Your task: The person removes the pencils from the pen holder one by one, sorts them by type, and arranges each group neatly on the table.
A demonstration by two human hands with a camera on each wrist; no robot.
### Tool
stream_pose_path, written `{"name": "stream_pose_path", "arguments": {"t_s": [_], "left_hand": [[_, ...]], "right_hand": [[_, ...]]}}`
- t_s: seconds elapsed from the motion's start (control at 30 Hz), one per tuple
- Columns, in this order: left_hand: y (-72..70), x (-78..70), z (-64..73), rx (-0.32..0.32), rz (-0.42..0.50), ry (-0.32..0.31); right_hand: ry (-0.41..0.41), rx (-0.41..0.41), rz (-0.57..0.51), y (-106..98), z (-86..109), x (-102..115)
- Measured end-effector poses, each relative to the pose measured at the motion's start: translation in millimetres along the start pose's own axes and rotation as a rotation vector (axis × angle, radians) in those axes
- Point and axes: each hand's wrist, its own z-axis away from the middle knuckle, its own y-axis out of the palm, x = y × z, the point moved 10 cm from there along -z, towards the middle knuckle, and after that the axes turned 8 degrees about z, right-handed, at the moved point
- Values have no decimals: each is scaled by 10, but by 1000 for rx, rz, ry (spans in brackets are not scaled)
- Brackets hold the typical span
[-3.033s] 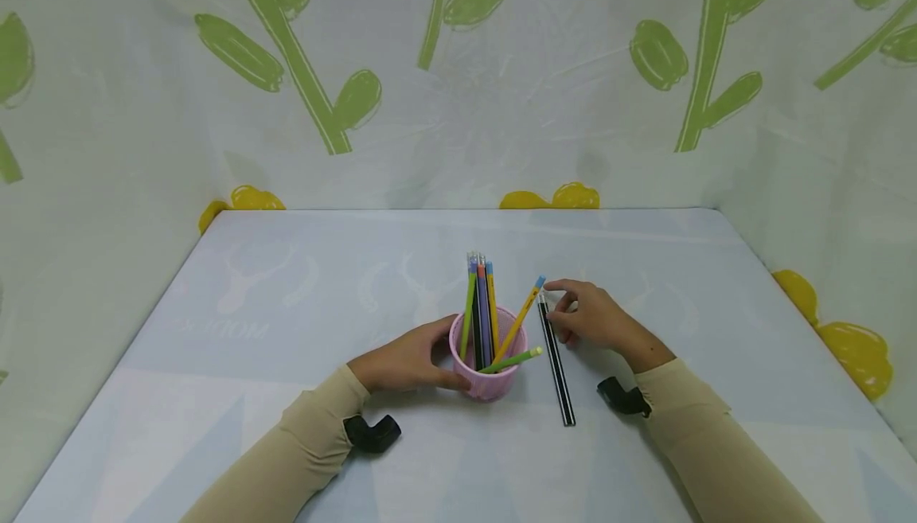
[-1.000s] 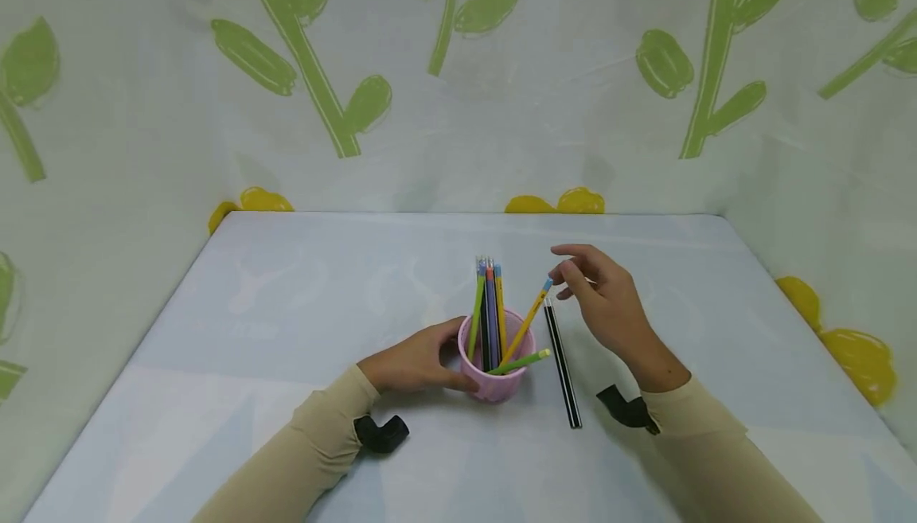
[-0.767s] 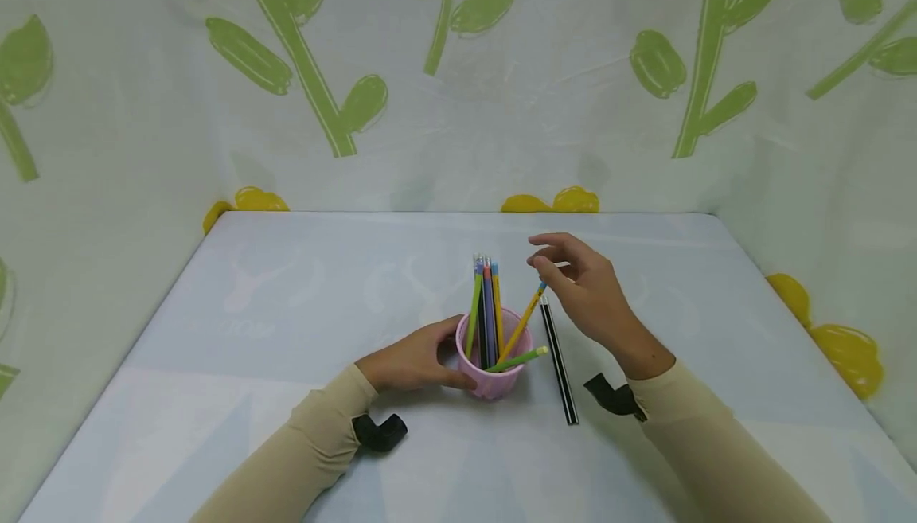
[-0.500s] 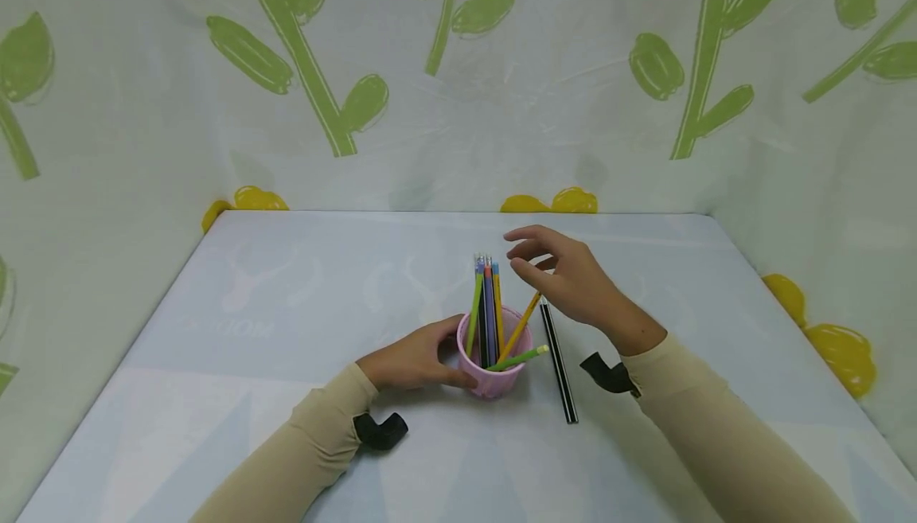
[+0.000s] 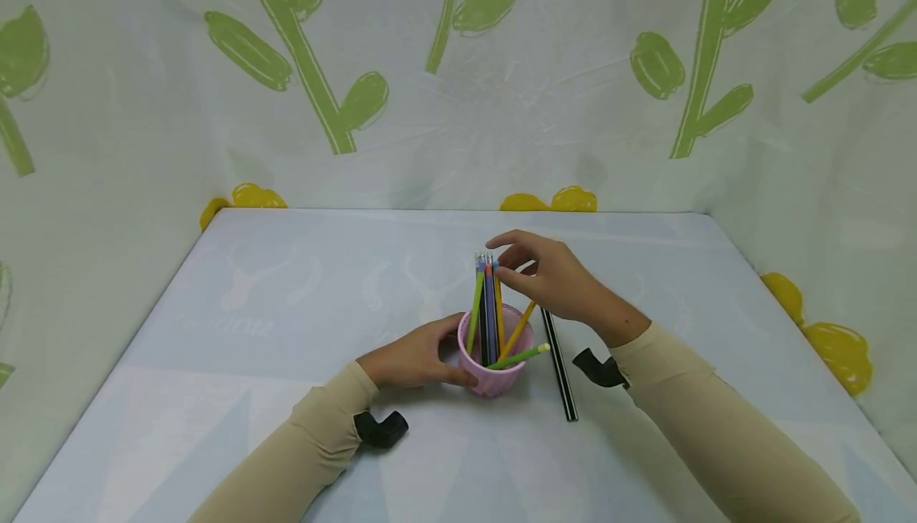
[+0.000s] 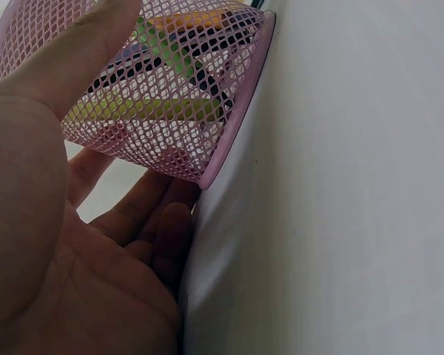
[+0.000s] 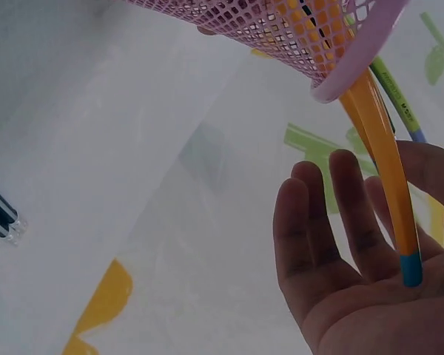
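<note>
My left hand (image 5: 414, 356) grips a pink mesh pencil cup (image 5: 493, 382) by its left side, thumb in front. In the left wrist view the thumb lies along the mesh (image 6: 144, 129). Several pencils (image 5: 490, 316) stand upright in the cup. A yellow pencil (image 5: 519, 330) and a green pencil (image 5: 528, 354) lean out to the right. My right hand (image 5: 552, 276) hovers over the cup, thumb and index finger parted right by the upright pencils' tops. In the right wrist view an orange pencil (image 7: 391, 177) with a blue end passes in front of the palm.
Black striped pencils (image 5: 560, 380) lie on the white table (image 5: 286, 427) to the right of the cup, partly under the right hand in the head view. A pale wall covering (image 5: 559, 109) with green leaf prints rises behind the table.
My right hand has left the black pencils' far end, risen, and moved left over the leaning yellow pencil to the upright pencils. My left hand keeps holding the cup in place.
</note>
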Motion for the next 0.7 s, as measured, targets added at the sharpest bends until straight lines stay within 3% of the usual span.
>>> {"name": "stream_pose_path", "arguments": {"t_s": [0.37, 0.7], "left_hand": [[13, -14, 0, 2, 9, -10], [4, -18, 0, 1, 0, 2]], "right_hand": [[21, 32, -2, 70, 14, -12], [1, 0, -5, 57, 9, 7]]}}
